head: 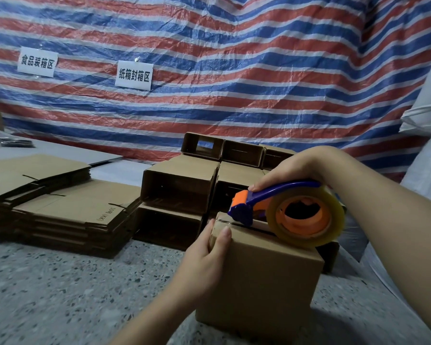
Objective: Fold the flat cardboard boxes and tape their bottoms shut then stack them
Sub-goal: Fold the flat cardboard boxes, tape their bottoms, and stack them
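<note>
Left hand point(204, 255) grips the box point(259, 275) corner on the floor, right hand point(291, 168) clamps the tape dispenser point(284, 210) at its seam, so tape could wander if the box slips.

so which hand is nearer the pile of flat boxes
Left. The left hand grips the far-left corner of the box being taped, on the side facing the flat boxes. The right hand holds the tape dispenser over the box, farther right.
</note>
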Demonstrator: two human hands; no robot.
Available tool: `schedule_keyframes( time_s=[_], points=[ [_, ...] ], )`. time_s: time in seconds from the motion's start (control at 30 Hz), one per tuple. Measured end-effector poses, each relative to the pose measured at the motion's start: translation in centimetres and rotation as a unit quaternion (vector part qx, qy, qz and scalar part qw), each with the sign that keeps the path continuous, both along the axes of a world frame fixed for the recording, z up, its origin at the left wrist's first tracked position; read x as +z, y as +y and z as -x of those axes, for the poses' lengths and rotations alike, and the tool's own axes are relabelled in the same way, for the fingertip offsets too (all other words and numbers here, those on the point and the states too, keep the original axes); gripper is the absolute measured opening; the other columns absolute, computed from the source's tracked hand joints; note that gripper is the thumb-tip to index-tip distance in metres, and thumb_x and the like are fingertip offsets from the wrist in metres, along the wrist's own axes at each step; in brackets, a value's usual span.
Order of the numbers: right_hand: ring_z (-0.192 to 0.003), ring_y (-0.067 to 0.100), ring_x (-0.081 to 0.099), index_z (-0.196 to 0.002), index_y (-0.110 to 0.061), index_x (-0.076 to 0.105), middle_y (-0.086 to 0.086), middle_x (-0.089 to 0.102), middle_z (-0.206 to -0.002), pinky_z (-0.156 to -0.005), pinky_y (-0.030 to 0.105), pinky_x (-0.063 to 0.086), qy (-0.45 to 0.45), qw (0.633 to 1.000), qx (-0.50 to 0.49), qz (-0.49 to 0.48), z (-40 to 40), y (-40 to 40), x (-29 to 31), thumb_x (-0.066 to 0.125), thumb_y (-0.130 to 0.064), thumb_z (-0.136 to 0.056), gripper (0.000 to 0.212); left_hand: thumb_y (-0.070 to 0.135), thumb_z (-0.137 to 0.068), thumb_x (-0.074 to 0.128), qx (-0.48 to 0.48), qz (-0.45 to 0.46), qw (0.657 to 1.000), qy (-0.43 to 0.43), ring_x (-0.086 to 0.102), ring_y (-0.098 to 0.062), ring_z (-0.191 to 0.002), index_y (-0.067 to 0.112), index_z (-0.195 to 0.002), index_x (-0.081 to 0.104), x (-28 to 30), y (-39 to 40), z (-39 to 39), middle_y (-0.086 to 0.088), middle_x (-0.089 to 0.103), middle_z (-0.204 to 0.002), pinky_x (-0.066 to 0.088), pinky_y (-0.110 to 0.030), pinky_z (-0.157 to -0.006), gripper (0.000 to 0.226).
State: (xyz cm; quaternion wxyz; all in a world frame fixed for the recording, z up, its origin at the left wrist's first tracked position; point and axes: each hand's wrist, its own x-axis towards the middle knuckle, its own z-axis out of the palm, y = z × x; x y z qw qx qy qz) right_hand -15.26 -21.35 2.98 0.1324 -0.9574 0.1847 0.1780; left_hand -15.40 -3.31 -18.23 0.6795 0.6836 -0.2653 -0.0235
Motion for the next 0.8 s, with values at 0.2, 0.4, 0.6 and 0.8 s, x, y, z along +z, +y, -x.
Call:
schedule_keyframes(
  time_s=[0.2,0.4,0.6,0.8],
  points=[
    [-0.067,0.015,0.075,-0.112,-0.02,0.06,0.003,0.079,-0.083,-0.062,0.025,0.059,-0.005,1.0,-0.001,0.001,0.2,0.1,0.0,0.067,-0.069,-0.078,0.06,0.073,-0.085,0.041,0.063,-0.122,0.989,-0.049,0.04,-0.003,-0.135,0.038,-0.149,0.033,1.1,0.6,-0.3,0.013,0.04,-0.151,0.037,-0.034,-0.112,0.074],
    [-0.067,0.015,0.074,-0.116,-0.018,0.062,0.003,0.078,-0.083,-0.061,0.024,0.058,-0.007,1.0,-0.004,0.003,0.3,0.2,0.1,0.065,-0.068,-0.083,0.06,0.067,-0.094,0.026,0.126,-0.286,0.919,-0.24,0.017,0.002,-0.145,0.04,-0.152,0.025,1.6,1.4,-1.7,0.02,0.023,-0.159,0.017,-0.028,-0.117,0.064],
    [-0.063,0.014,0.074,-0.113,-0.02,0.061,0.002,0.078,-0.077,-0.058,0.023,0.058,-0.003,1.0,-0.002,0.023,0.2,0.3,0.2,0.063,-0.068,-0.085,0.056,0.074,-0.09,0.018,0.115,-0.281,0.906,-0.295,0.026,0.008,-0.137,0.049,-0.15,0.024,1.3,1.5,-2.4,0.031,0.019,-0.156,0.027,-0.022,-0.109,0.065],
    [-0.065,0.017,0.074,-0.114,-0.018,0.065,0.004,0.078,-0.078,-0.057,0.024,0.058,0.008,0.999,-0.022,0.048,0.0,0.1,0.5,0.067,-0.074,-0.075,0.068,0.07,-0.093,0.022,0.167,-0.315,0.869,-0.343,0.025,0.003,-0.142,0.044,-0.145,0.04,1.7,1.7,-2.5,0.025,0.035,-0.152,0.025,-0.016,-0.103,0.061]
  ],
)
